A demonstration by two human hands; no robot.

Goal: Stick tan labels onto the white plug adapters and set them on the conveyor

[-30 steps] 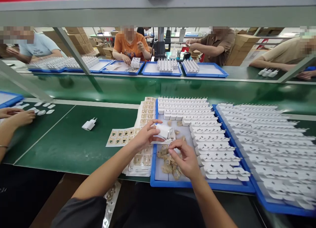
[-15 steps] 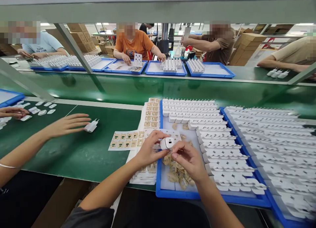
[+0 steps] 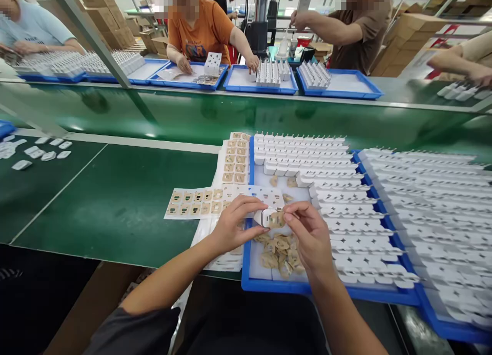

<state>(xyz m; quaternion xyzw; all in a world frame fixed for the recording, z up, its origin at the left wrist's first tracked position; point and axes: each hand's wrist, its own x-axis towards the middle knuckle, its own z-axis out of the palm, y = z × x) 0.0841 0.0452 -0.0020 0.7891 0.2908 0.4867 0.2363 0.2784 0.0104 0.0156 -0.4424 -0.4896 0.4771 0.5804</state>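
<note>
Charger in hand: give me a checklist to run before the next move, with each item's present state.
1. White charger pinched in left hand: ok.
2. Right hand fingertips on the tan film at the charger's end: ok.
3. Film fully off: not ok, it sits against the charger.
4. Charger held above the blue tray: ok.
5. Discarded films piled inside the tray: ok.
6. Label sheets within reach on the green table: ok.

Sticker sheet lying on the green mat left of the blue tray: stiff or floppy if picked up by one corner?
Probably floppy: the sticker sheet looks paper-thin and lies flat on the green mat. Likely very light, so a push would slide it rather than tip it. It overlaps other sheets and reaches under the left hand, so it may drag those.
</note>
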